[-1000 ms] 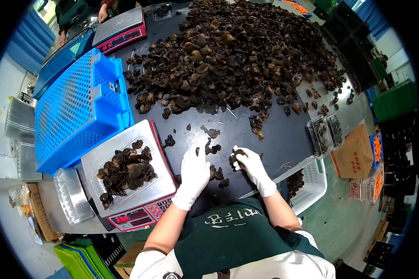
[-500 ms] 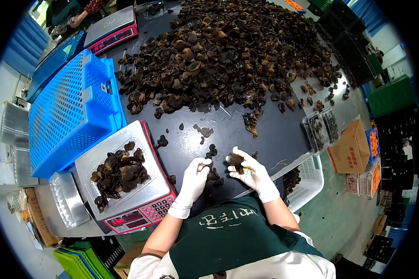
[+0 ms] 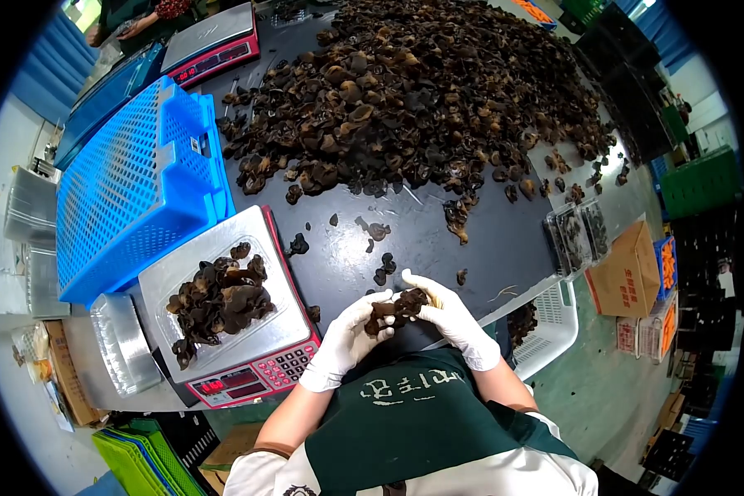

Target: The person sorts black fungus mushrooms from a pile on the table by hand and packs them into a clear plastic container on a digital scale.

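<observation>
Head view: left fingers (image 3: 367, 307) and right fingers (image 3: 426, 285) half-curled, snug around dark fungus clumps (image 3: 383, 315) between them.

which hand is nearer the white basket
Right: the right hand is left of the white basket; the left hand is farther left, beyond the right hand.

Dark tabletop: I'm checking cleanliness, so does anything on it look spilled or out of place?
Mildly: a thin, pale strand lies near the right edge of the dark tabletop, where its colour stands out. Several small wood ear pieces also lie apart from the main heap.
</observation>
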The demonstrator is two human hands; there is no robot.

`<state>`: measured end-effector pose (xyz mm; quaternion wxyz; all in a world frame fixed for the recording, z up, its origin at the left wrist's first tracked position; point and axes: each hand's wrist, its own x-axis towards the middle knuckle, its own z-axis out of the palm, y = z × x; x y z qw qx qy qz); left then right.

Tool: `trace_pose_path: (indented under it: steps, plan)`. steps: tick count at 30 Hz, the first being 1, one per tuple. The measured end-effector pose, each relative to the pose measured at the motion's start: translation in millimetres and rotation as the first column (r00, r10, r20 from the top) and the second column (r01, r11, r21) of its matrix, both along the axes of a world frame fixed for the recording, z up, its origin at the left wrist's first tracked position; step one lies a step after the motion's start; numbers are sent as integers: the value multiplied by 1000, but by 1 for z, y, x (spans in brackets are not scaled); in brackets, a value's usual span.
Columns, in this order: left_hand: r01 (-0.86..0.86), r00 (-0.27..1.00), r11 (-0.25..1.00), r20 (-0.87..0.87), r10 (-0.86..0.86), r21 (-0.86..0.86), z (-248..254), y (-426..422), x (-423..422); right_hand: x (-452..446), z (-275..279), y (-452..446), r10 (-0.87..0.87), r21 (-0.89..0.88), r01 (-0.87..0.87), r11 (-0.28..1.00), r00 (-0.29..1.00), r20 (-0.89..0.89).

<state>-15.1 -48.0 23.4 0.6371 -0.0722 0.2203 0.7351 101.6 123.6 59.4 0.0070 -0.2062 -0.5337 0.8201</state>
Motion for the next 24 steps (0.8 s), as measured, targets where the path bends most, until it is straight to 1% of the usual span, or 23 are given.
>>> trace_pose_path:
  steps: [1, 3, 4, 5, 6, 7, 10, 11, 13, 14, 16, 17, 18, 19, 20, 21, 22, 23, 24]
  plan:
    - [-1, 1000, 1000, 1, 1, 1, 1, 0, 1, 0, 0, 0, 1, 1, -1, 1000, 1000, 1]
    - [-6, 998, 999, -58, 3, -52, 2, 0, 3, -1, -1, 0, 11, 93, -12, 996, 1000, 1]
    - [-8, 998, 999, -58, 5, -51, 0, -1, 3, -1, -5, 0, 13, 93, -13, 996, 1000, 2]
    - [-10, 999, 999, -42, 8, -45, -3, -1, 3, 0, -11, 2, -108, -81, 110, 991, 994, 32]
    - [-12, 1000, 999, -27, 11, -39, -5, -2, 4, 0, -18, 4, -219, -248, 233, 940, 972, 83]
    - [-14, 1000, 999, -27, 13, -40, -5, -3, 4, 0, -23, 5, -217, -248, 231, 941, 973, 83]
    - [-20, 1000, 997, -3, 20, -75, -3, -3, 3, -1, -33, 9, -352, -109, 367, 924, 927, 130]
    - [-12, 1000, 994, 15, 14, -105, -1, -3, 3, -1, -33, 8, -351, -109, 366, 924, 927, 131]
    - [-6, 999, 991, 33, 10, -136, 1, -3, 4, -2, -31, 1, -336, -46, 344, 938, 933, 130]
    - [5, 999, 989, 43, 1, -146, 1, -2, 5, -3, -31, -1, -310, -92, 321, 943, 944, 116]
    - [30, 997, 989, 71, -20, -144, 1, -2, 7, -8, -25, -15, -303, -36, 306, 951, 951, 63]
    - [43, 995, 995, 95, -34, -90, 0, -2, 8, -11, -14, -25, -263, 72, 257, 964, 961, 84]
    - [51, 992, 998, 116, -47, -37, -1, -1, 10, -9, -18, -32, -174, 107, 170, 980, 984, 38]
    - [38, 994, 999, 100, -41, 36, -6, 0, 14, -7, -21, -39, -99, 233, 86, 969, 994, 45]
    - [40, 999, 998, 37, -39, -45, -6, -1, 17, -8, -21, -46, -25, 355, 3, 935, 998, 58]
    - [49, 999, 996, 2, -49, -72, -5, -1, 18, -13, 1, -51, 46, 356, -87, 931, 991, 124]
    - [57, 998, 993, -32, -60, -99, -5, -1, 18, -12, 1, -55, 83, 444, -113, 889, 993, 88]
    - [42, 997, 989, -52, -50, -142, -7, -2, 20, -10, -3, -55, 68, 390, -78, 917, 997, 40]
    - [27, 999, 983, -29, -33, -182, -8, -3, 21, -12, -3, -58, 48, 333, -44, 942, 999, -5]
